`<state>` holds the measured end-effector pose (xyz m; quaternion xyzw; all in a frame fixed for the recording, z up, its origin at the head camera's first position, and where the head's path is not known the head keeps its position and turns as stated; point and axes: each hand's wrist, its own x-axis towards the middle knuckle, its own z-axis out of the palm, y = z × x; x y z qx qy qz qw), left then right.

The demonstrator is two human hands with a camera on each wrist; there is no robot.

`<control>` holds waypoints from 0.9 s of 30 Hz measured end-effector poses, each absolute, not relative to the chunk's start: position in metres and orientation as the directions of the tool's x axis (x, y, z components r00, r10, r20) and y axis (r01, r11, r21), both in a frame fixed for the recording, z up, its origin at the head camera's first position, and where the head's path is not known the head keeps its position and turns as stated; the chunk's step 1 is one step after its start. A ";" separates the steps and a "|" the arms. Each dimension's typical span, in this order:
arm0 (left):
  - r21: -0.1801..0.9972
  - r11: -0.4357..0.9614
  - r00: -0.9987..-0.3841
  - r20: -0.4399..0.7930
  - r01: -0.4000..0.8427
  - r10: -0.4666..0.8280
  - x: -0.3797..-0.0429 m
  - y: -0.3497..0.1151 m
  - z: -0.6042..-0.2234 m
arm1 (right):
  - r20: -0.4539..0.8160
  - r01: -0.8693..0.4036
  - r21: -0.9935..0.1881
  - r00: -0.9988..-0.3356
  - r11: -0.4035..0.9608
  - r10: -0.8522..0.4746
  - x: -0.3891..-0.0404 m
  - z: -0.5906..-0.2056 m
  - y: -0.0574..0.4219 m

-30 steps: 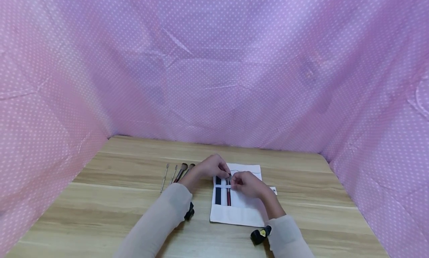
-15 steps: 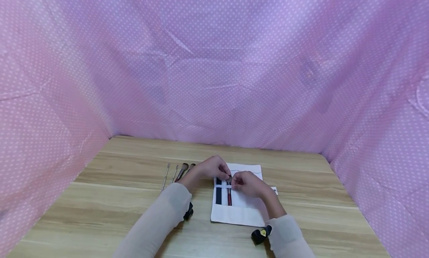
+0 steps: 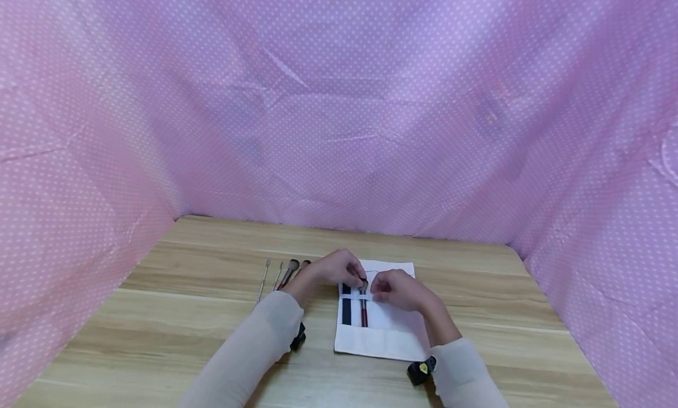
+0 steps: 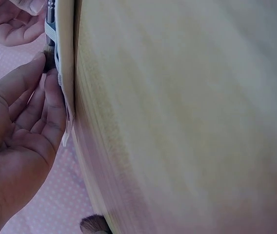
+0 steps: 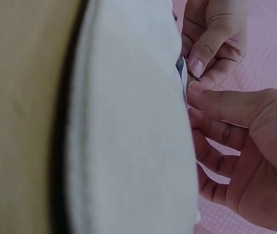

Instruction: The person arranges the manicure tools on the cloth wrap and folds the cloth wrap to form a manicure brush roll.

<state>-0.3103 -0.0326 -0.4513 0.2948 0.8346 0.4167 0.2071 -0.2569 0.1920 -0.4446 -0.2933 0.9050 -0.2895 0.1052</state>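
Note:
A makeup brush (image 3: 364,317) with a dark red handle lies lengthwise on an unfolded white brush roll (image 3: 378,341), its lower end at the pocket. A white elastic band (image 3: 347,297) crosses the brush. My left hand (image 3: 341,268) pinches the brush's dark bristle end between thumb and fingers, also visible in the left wrist view, where the bristles (image 4: 49,57) are partly hidden. Just right of the brush is my right hand (image 3: 401,289), fingers loosely bent beside the band. In the right wrist view the right thumb (image 5: 226,103) lies near the left fingertips, with no object seen in its grip.
Left of the roll, two makeup brushes (image 3: 289,271) and two thin metal tools (image 3: 263,280) lie on the wooden table (image 3: 175,314). A black strip (image 3: 346,311) runs along the roll's left side. Pink dotted cloth (image 3: 339,131) hangs around the table's back and sides.
My right hand has shifted slightly right, away from the brush, showing more of its bristles. The left hand keeps its pinch on the bristle end.

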 end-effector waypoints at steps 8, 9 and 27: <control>0.819 0.477 -0.736 -0.104 0.318 0.669 -0.310 -0.034 -0.450 | -0.069 -0.454 -0.586 -0.797 0.671 -0.600 -0.257 -0.439 0.202; 0.821 0.475 -0.735 -0.103 0.318 0.670 -0.310 -0.035 -0.450 | -0.072 -0.455 -0.583 -0.796 0.673 -0.601 -0.257 -0.438 0.203; 0.777 0.531 -0.806 -0.052 0.338 0.589 -0.323 -0.060 -0.442 | -0.093 -0.450 -0.565 -0.798 0.692 -0.596 -0.262 -0.444 0.202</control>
